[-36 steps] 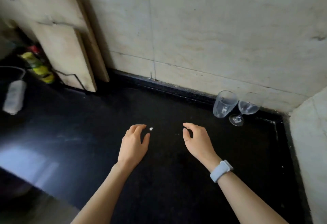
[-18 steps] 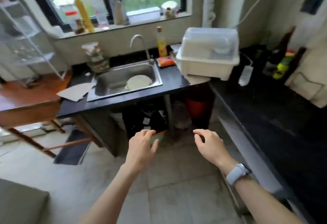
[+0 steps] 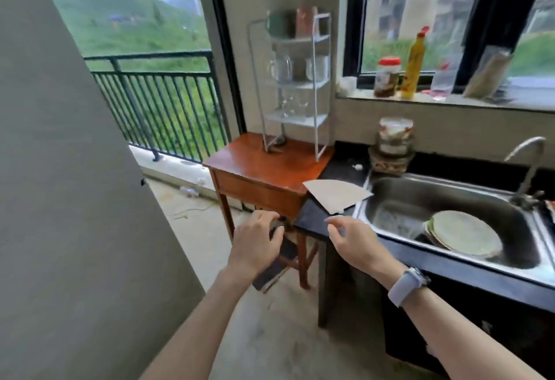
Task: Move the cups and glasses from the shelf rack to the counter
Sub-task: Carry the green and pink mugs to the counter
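Observation:
A white wire shelf rack [image 3: 315,85] stands on a small wooden table [image 3: 258,169] by the window. Its top tier holds a green cup [image 3: 277,23] and a brownish cup [image 3: 304,20]. Two clear glass mugs [image 3: 282,68] sit on the middle tier, and two wine glasses [image 3: 292,103] on the lowest one. My left hand [image 3: 256,243] and my right hand [image 3: 356,243] hang in front of me, well below the rack, fingers loosely curled and holding nothing. The right wrist wears a pale watch.
The black counter [image 3: 450,262] holds a steel sink [image 3: 390,196] with plates [image 3: 465,234] inside, a tap, stacked containers [image 3: 393,145] and a piece of cardboard [image 3: 333,193]. Bottles and a jar line the window sill. A grey wall panel fills the left; a railed balcony lies beyond.
My view has swung left, from the black corner counter with two glasses, past the sink, to the shelf rack. Both hands stay empty in front of me.

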The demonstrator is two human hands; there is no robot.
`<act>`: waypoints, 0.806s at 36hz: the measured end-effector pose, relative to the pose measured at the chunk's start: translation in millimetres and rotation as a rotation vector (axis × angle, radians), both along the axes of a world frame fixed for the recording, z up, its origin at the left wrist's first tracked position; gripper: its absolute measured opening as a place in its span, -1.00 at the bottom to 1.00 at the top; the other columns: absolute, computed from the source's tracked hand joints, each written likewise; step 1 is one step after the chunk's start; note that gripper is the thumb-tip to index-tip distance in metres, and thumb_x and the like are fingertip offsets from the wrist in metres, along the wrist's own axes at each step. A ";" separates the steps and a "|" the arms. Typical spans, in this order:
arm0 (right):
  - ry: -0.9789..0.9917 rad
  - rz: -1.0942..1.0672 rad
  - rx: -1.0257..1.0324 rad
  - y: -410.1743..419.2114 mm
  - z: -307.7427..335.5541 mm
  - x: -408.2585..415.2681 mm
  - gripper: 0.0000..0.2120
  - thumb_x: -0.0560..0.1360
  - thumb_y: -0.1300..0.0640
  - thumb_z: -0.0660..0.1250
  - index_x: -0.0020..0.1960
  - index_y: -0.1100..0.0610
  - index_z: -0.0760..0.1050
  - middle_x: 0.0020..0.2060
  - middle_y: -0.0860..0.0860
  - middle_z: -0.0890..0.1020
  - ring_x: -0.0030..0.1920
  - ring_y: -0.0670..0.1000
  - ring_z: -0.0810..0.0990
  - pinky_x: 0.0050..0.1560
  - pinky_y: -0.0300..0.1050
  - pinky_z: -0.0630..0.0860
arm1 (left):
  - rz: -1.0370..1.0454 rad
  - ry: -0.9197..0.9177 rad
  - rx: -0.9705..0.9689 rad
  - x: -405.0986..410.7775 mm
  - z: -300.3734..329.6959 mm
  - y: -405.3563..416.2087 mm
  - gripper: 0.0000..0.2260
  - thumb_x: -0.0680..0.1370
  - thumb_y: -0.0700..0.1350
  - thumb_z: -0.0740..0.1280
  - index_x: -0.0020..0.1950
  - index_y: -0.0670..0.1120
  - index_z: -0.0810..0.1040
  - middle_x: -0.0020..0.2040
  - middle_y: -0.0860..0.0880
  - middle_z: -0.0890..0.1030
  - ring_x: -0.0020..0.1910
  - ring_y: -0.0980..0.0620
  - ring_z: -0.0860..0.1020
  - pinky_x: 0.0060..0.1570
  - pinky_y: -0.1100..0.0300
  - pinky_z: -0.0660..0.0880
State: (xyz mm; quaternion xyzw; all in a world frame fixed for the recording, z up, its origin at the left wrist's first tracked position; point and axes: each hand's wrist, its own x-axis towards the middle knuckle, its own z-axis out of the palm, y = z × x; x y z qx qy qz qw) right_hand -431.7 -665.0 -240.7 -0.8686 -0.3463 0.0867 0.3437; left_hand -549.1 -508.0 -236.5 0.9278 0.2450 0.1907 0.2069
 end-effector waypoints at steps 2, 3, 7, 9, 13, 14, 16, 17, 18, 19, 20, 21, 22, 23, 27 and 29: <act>-0.032 0.021 0.043 44.5 8.7 37.9 -0.76 0.51 0.08 0.17 0.04 0.09 0.57 0.03 0.08 0.66 0.08 0.11 0.58 0.16 0.10 0.49 | 0.017 -0.031 0.014 37.9 12.8 41.7 -0.72 0.51 -0.08 0.28 0.21 -0.10 0.51 0.18 -0.10 0.56 0.16 -0.08 0.51 0.19 0.07 0.42; -0.049 0.028 0.057 65.6 13.8 57.5 -0.76 0.52 0.08 0.17 0.06 0.09 0.57 0.05 0.07 0.66 0.10 0.10 0.57 0.18 0.07 0.48 | 0.020 -0.046 0.011 58.4 20.6 61.5 -0.72 0.52 -0.09 0.28 0.21 -0.10 0.51 0.17 -0.10 0.56 0.17 -0.08 0.51 0.21 0.03 0.44; -0.070 -0.013 0.075 143.8 46.2 135.4 -0.73 0.51 0.09 0.18 0.15 0.07 0.55 0.13 0.06 0.63 0.18 0.09 0.54 0.24 -0.01 0.44 | 0.001 -0.080 0.005 141.8 57.5 135.7 -0.71 0.54 -0.09 0.26 0.24 -0.11 0.49 0.22 -0.11 0.54 0.21 -0.07 0.50 0.24 0.05 0.42; -0.080 -0.014 0.096 179.2 66.5 168.6 -0.73 0.52 0.11 0.18 0.15 0.08 0.55 0.11 0.07 0.64 0.14 0.10 0.56 0.22 0.00 0.46 | -0.006 -0.101 0.020 175.4 76.4 169.7 -0.71 0.54 -0.10 0.26 0.24 -0.13 0.49 0.22 -0.11 0.55 0.23 -0.06 0.48 0.25 0.06 0.40; -0.116 0.005 0.130 243.9 102.0 223.5 -0.73 0.53 0.13 0.17 0.15 0.14 0.54 0.05 0.11 0.66 0.06 0.14 0.60 0.11 -0.03 0.48 | 0.016 -0.170 0.001 228.2 110.6 235.9 -0.72 0.53 -0.12 0.27 0.22 -0.16 0.51 0.20 -0.15 0.54 0.21 -0.10 0.49 0.24 0.08 0.40; -0.124 0.004 0.146 260.0 109.2 237.3 -0.74 0.53 0.15 0.17 0.14 0.16 0.55 0.04 0.12 0.66 0.05 0.15 0.60 0.12 -0.02 0.49 | 0.021 -0.191 -0.005 241.4 117.8 253.6 -0.72 0.53 -0.13 0.28 0.22 -0.17 0.51 0.20 -0.16 0.54 0.21 -0.10 0.49 0.23 0.09 0.40; -0.155 0.003 0.167 292.0 124.8 263.9 -0.74 0.54 0.17 0.17 0.13 0.19 0.55 0.07 0.12 0.65 0.10 0.12 0.59 0.15 -0.07 0.47 | 0.008 -0.222 0.003 269.8 132.3 288.7 -0.72 0.52 -0.15 0.28 0.22 -0.17 0.50 0.21 -0.16 0.54 0.21 -0.10 0.50 0.23 0.12 0.40; -0.169 -0.004 0.186 307.4 130.3 276.9 -0.75 0.53 0.19 0.18 0.12 0.19 0.55 0.07 0.12 0.65 0.09 0.10 0.59 0.12 -0.12 0.46 | -0.001 -0.238 0.006 283.5 137.4 305.5 -0.72 0.52 -0.15 0.28 0.22 -0.17 0.51 0.20 -0.16 0.54 0.20 -0.11 0.50 0.22 0.13 0.39; -0.197 -0.023 0.212 327.7 137.5 295.2 -0.77 0.53 0.20 0.18 0.10 0.20 0.56 0.05 0.13 0.66 0.05 0.10 0.60 0.06 -0.17 0.44 | -0.012 -0.259 0.011 303.9 143.8 327.4 -0.72 0.52 -0.15 0.28 0.22 -0.17 0.51 0.20 -0.17 0.55 0.19 -0.11 0.51 0.20 0.13 0.40; -0.215 -0.037 0.233 340.8 145.5 308.7 -0.77 0.53 0.21 0.19 0.09 0.20 0.56 0.03 0.13 0.67 0.03 0.10 0.60 0.02 -0.19 0.42 | -0.022 -0.279 0.011 320.0 150.3 342.5 -0.72 0.52 -0.15 0.28 0.22 -0.17 0.51 0.18 -0.17 0.55 0.17 -0.12 0.52 0.19 0.12 0.41; -0.223 -0.049 0.245 349.5 153.7 317.9 -0.77 0.53 0.21 0.19 0.11 0.20 0.55 0.04 0.14 0.66 0.02 0.09 0.60 0.01 -0.20 0.42 | -0.025 -0.296 0.010 332.1 157.7 351.7 -0.71 0.52 -0.15 0.28 0.22 -0.18 0.51 0.18 -0.18 0.55 0.16 -0.13 0.52 0.17 0.12 0.41; -0.239 -0.068 0.263 362.9 161.1 330.7 -0.75 0.54 0.20 0.19 0.15 0.20 0.53 0.06 0.14 0.65 0.02 0.06 0.60 0.01 -0.20 0.42 | -0.035 -0.321 0.011 349.0 164.7 365.9 -0.70 0.52 -0.14 0.28 0.23 -0.19 0.50 0.17 -0.19 0.55 0.15 -0.13 0.53 0.16 0.11 0.41; -0.266 -0.095 0.291 378.4 168.3 345.4 -0.74 0.54 0.20 0.18 0.17 0.19 0.52 0.08 0.14 0.65 0.01 0.06 0.59 0.00 -0.20 0.41 | -0.049 -0.341 0.013 368.0 171.9 382.1 -0.69 0.52 -0.14 0.29 0.23 -0.19 0.49 0.17 -0.20 0.56 0.15 -0.13 0.53 0.16 0.10 0.41; -0.297 -0.131 0.330 393.2 176.6 359.9 -0.74 0.54 0.20 0.19 0.17 0.19 0.52 0.09 0.15 0.64 0.02 0.07 0.59 0.00 -0.21 0.39 | -0.068 -0.367 0.006 387.1 179.3 398.0 -0.69 0.52 -0.13 0.29 0.24 -0.19 0.49 0.17 -0.20 0.56 0.14 -0.13 0.53 0.15 0.10 0.42; -0.388 -0.282 0.432 447.2 212.7 413.8 -0.72 0.54 0.21 0.17 0.22 0.23 0.46 0.14 0.21 0.60 0.13 0.18 0.56 0.12 -0.10 0.41 | -0.122 -0.471 -0.159 461.2 213.5 452.3 -0.71 0.52 -0.15 0.30 0.22 -0.20 0.49 0.14 -0.18 0.59 0.13 -0.13 0.54 0.13 0.13 0.42; -0.419 -0.311 0.404 470.3 228.8 437.9 -0.66 0.54 0.21 0.16 0.29 0.27 0.37 0.21 0.24 0.51 0.21 0.21 0.49 0.22 -0.01 0.38 | -0.164 -0.496 -0.321 495.9 233.0 471.6 -0.73 0.52 -0.15 0.29 0.19 -0.21 0.50 0.13 -0.19 0.60 0.12 -0.16 0.55 0.16 0.06 0.48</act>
